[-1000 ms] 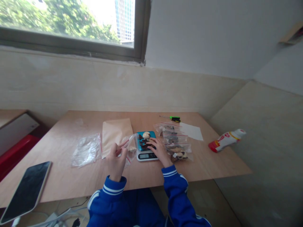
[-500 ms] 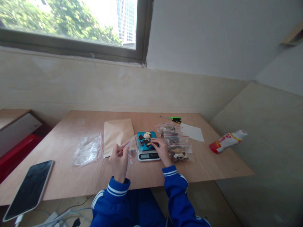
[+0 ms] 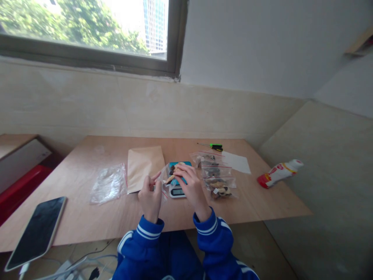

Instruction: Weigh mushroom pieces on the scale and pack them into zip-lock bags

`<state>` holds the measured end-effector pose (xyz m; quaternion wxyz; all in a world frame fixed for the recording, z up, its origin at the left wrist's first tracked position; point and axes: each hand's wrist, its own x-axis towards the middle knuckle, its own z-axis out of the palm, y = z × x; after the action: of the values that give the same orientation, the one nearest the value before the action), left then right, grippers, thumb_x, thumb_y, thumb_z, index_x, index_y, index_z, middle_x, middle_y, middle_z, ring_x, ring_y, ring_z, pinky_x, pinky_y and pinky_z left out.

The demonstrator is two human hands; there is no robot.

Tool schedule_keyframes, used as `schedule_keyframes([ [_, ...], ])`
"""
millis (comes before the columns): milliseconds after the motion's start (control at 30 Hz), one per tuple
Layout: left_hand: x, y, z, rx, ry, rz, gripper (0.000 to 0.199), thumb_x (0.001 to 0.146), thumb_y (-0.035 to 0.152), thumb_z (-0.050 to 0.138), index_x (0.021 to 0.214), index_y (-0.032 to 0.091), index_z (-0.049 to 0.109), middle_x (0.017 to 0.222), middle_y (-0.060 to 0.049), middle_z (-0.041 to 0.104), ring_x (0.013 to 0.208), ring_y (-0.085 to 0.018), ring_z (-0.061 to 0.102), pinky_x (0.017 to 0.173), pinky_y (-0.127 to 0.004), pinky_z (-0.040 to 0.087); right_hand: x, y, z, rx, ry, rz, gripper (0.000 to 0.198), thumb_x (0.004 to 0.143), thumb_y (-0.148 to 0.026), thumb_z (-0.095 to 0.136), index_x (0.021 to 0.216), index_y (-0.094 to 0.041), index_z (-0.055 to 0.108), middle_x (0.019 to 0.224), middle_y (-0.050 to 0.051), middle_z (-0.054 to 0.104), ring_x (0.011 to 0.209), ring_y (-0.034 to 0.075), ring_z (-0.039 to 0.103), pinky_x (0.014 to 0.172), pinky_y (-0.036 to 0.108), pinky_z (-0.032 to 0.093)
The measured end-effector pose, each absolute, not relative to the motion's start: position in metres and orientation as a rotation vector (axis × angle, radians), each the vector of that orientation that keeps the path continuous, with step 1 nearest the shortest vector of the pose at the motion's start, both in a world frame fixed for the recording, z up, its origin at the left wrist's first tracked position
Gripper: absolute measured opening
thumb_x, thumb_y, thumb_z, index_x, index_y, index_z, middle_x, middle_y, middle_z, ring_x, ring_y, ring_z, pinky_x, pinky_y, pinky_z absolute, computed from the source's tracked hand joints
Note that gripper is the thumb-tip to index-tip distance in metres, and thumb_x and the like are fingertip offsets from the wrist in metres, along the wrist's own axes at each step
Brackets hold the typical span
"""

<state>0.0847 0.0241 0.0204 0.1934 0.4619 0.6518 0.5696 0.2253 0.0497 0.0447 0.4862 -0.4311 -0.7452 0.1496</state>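
Note:
My left hand [image 3: 150, 194] is closed on the edge of a clear zip bag [image 3: 164, 179], holding its mouth toward the right. My right hand [image 3: 190, 186] pinches a pale dried slice with a dark end [image 3: 170, 179], which looks like dried mushroom, right at the bag's opening. Whether the slice's tip is inside the bag I cannot tell. Under and behind the right hand is a digital kitchen scale [image 3: 176, 192] with a blue top. Dark and pale dried pieces [image 3: 172, 169] lie on it, partly hidden by the fingers.
Several filled zip bags [image 3: 219, 182] lie right of the scale, near white paper [image 3: 237, 162] and screwdrivers [image 3: 216, 147]. To the left are a brown paper bag [image 3: 144, 163], clear plastic bags [image 3: 107, 184] and a tablet [image 3: 37, 231]. A red-and-white bottle [image 3: 278, 174] lies at the right.
My right hand has lifted a pale slice off the scale and carried it left to the bag's mouth. My left hand has shifted slightly right with the bag.

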Motion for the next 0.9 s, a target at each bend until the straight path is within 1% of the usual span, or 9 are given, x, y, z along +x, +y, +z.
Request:
schedule_keyframes([
  [100, 0.087, 0.022, 0.021, 1.239, 1.797, 1.645, 0.021, 0.078, 0.021, 0.051, 0.064, 0.022, 0.036, 0.106, -0.004, 0.072, 0.064, -0.012, 0.062, 0.061, -0.025, 0.048, 0.209, 0.039, 0.047, -1.001, -1.982, 0.355, 0.021, 0.091, -0.015, 0.050, 0.098, -0.025, 0.068, 0.112, 0.007, 0.063, 0.115, 0.023, 0.052, 0.102, 0.046, 0.044],
  [267, 0.087, 0.021, 0.021, 1.073, 1.749, 1.725, 0.022, 0.078, 0.023, 0.051, 0.061, 0.021, 0.038, 0.097, -0.003, 0.072, 0.051, -0.008, 0.054, 0.050, -0.021, 0.044, 0.198, 0.035, 0.043, -0.984, -2.093, 0.423, 0.028, 0.091, -0.008, 0.045, 0.102, -0.022, 0.067, 0.112, 0.008, 0.061, 0.112, 0.022, 0.052, 0.100, 0.042, 0.046],
  [333, 0.086, 0.022, 0.020, 1.024, 1.712, 1.751, 0.024, 0.078, 0.024, 0.053, 0.061, 0.021, 0.037, 0.094, -0.003, 0.072, 0.054, -0.008, 0.056, 0.049, -0.021, 0.044, 0.197, 0.038, 0.044, -0.978, -2.114, 0.455, 0.030, 0.090, -0.007, 0.045, 0.101, -0.023, 0.067, 0.111, 0.007, 0.062, 0.111, 0.022, 0.053, 0.098, 0.042, 0.047],
  [467, 0.086, 0.024, 0.021, 0.901, 1.584, 1.804, 0.020, 0.075, 0.024, 0.054, 0.062, 0.021, 0.039, 0.088, -0.003, 0.071, 0.069, -0.014, 0.066, 0.057, -0.023, 0.051, 0.197, 0.046, 0.047, -0.839, -2.155, 0.608, 0.033, 0.088, -0.005, 0.046, 0.099, -0.024, 0.069, 0.108, 0.005, 0.066, 0.110, 0.020, 0.056, 0.100, 0.041, 0.045],
  [600, 0.083, 0.026, 0.020, 0.824, 1.563, 1.854, 0.019, 0.073, 0.023, 0.055, 0.062, 0.021, 0.040, 0.078, -0.002, 0.069, 0.072, -0.016, 0.068, 0.060, -0.025, 0.054, 0.198, 0.052, 0.052, -0.773, -2.131, 0.795, 0.036, 0.087, -0.005, 0.047, 0.108, -0.026, 0.068, 0.108, 0.003, 0.069, 0.108, 0.019, 0.061, 0.099, 0.038, 0.045],
  [700, 0.081, 0.029, 0.015, 0.764, 1.482, 1.902, 0.019, 0.074, 0.022, 0.055, 0.063, 0.021, 0.039, 0.080, -0.003, 0.070, 0.085, -0.020, 0.069, 0.065, -0.027, 0.055, 0.203, 0.054, 0.057, -0.778, -2.039, 0.880, 0.038, 0.088, -0.008, 0.045, 0.115, -0.026, 0.064, 0.113, 0.002, 0.068, 0.110, 0.017, 0.060, 0.098, 0.035, 0.046],
  [767, 0.080, 0.032, 0.011, 0.715, 1.390, 1.940, 0.020, 0.074, 0.021, 0.055, 0.064, 0.021, 0.038, 0.085, -0.004, 0.071, 0.093, -0.022, 0.069, 0.071, -0.031, 0.056, 0.210, 0.055, 0.056, -0.787, -1.938, 0.863, 0.035, 0.090, -0.010, 0.043, 0.113, -0.024, 0.064, 0.113, 0.003, 0.068, 0.112, 0.017, 0.059, 0.100, 0.033, 0.044],
  [833, 0.078, 0.034, 0.010, 0.658, 1.321, 1.981, 0.022, 0.074, 0.019, 0.055, 0.064, 0.021, 0.036, 0.087, -0.004, 0.072, 0.093, -0.024, 0.070, 0.076, -0.035, 0.056, 0.217, 0.053, 0.048, -0.854, -1.820, 0.780, 0.030, 0.091, -0.012, 0.042, 0.107, -0.022, 0.066, 0.108, 0.005, 0.068, 0.107, 0.017, 0.060, 0.095, 0.031, 0.046],
  [900, 0.077, 0.035, 0.011, 0.596, 1.267, 2.036, 0.024, 0.073, 0.017, 0.056, 0.063, 0.021, 0.035, 0.084, -0.004, 0.073, 0.092, -0.024, 0.070, 0.080, -0.037, 0.056, 0.223, 0.048, 0.033, -0.993, -1.770, 0.717, 0.026, 0.091, -0.014, 0.042, 0.099, -0.021, 0.066, 0.098, 0.005, 0.067, 0.093, 0.017, 0.062, 0.083, 0.029, 0.049],
])
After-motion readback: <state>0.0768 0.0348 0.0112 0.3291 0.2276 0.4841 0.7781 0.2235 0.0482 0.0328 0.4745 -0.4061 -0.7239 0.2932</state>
